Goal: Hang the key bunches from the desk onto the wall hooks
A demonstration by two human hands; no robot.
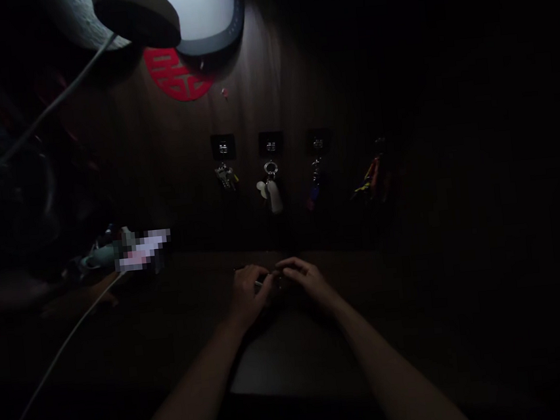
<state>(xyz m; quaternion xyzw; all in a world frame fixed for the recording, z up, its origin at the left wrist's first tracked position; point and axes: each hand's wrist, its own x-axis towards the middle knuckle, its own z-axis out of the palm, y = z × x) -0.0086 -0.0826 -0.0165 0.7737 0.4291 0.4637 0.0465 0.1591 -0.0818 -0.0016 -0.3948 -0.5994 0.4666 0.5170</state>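
Dim light falls on my left hand (251,293) above the dark tabletop (294,360). Its fingers curl round something small with a silvery glint, too dark to name. Close by on the right, my right hand (311,281) has its thumb and fingers brought together, the fingertips almost meeting the left hand's. Whatever lies between those fingertips is too small and dim to make out. Both forearms reach in from the bottom edge.
Several key bunches (273,194) hang from hooks on the dark upright panel behind my hands. A red paper-cut disc (181,77) sits under a white rounded device (201,9). Pale cables (59,99) run along the left, near a pixelated object (145,249).
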